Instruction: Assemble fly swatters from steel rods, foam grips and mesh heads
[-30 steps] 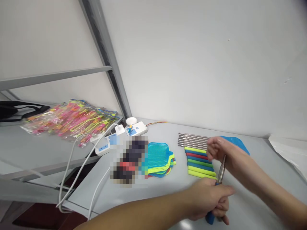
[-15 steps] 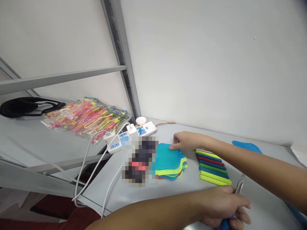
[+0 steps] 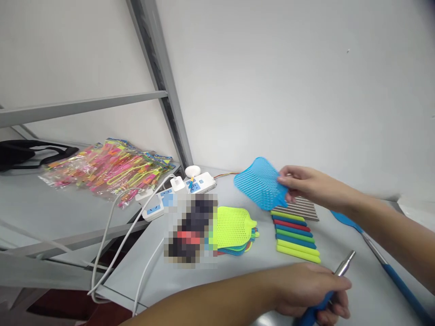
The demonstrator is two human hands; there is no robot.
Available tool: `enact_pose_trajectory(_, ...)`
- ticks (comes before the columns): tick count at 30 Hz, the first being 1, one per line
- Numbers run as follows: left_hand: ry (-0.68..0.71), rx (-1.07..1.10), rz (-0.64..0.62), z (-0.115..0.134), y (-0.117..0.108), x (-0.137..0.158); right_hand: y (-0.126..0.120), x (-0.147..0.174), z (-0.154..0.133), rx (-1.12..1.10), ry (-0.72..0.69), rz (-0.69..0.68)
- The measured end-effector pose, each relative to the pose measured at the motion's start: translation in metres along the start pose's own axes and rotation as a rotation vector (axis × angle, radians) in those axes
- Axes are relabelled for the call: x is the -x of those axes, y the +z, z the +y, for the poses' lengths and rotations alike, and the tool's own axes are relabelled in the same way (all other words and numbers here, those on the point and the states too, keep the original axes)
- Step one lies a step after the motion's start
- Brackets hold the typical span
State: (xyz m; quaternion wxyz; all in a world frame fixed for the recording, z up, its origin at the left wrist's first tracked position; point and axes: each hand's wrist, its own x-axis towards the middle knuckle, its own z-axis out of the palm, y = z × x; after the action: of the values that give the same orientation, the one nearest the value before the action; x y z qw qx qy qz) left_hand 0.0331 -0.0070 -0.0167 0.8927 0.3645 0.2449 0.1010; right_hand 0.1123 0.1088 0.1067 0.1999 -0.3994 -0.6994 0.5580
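Note:
My right hand [image 3: 304, 185] holds a blue mesh swatter head [image 3: 260, 183] lifted above the table, over the far end of a row of coloured handles [image 3: 295, 237] and steel rods [image 3: 299, 209]. My left hand [image 3: 312, 290] is closed on a blue-gripped handle with a steel telescopic rod [image 3: 343, 264] sticking out, near the table's front edge. A stack of mesh swatter heads [image 3: 236, 228], yellow-green on top, lies left of the handles.
A finished blue swatter [image 3: 384, 262] lies at the right under my right arm. White power strips [image 3: 178, 192] with cables sit at the table's back left. A blurred object [image 3: 190, 228] stands beside the stack. Bagged colourful items [image 3: 105, 170] lie on the left shelf.
My right hand went from the rod to the stack of swatter heads, took the blue top one and lifted it up to the right. My left hand kept its hold on the handle.

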Motion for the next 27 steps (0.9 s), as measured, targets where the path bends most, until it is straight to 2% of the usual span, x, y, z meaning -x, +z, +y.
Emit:
enact_pose_trajectory(3, 0.014, -0.016, 0.009, 0.000, -0.001, 0.002, -0.025, 0.043, 0.026, -0.303, 0.029, 0.243)
enact_pose_trajectory(6, 0.065, 0.021, -0.050, 0.000, -0.001, 0.007, -0.038, 0.077, 0.063, -0.426, 0.042, 0.471)
enact_pose_trajectory(9, 0.098, 0.038, -0.085, 0.002, -0.001, 0.010, -0.036, 0.099, 0.096, -0.497, -0.013, 0.620)
enact_pose_trajectory(12, 0.123, 0.052, -0.070, 0.003, -0.001, 0.012, -0.025, 0.110, 0.114, -0.535, -0.051, 0.719)
enact_pose_trajectory(16, 0.121, 0.083, -0.038, 0.004, 0.001, 0.013, -0.006, 0.114, 0.121, -0.535, -0.067, 0.767)
enact_pose_trajectory(20, 0.113, 0.081, -0.007, 0.006, 0.003, 0.015, 0.009, 0.116, 0.118, -0.569, -0.082, 0.744)
enact_pose_trajectory(27, 0.133, 0.111, -0.025, 0.007, 0.003, 0.017, 0.021, 0.119, 0.118, -0.541, -0.105, 0.706)
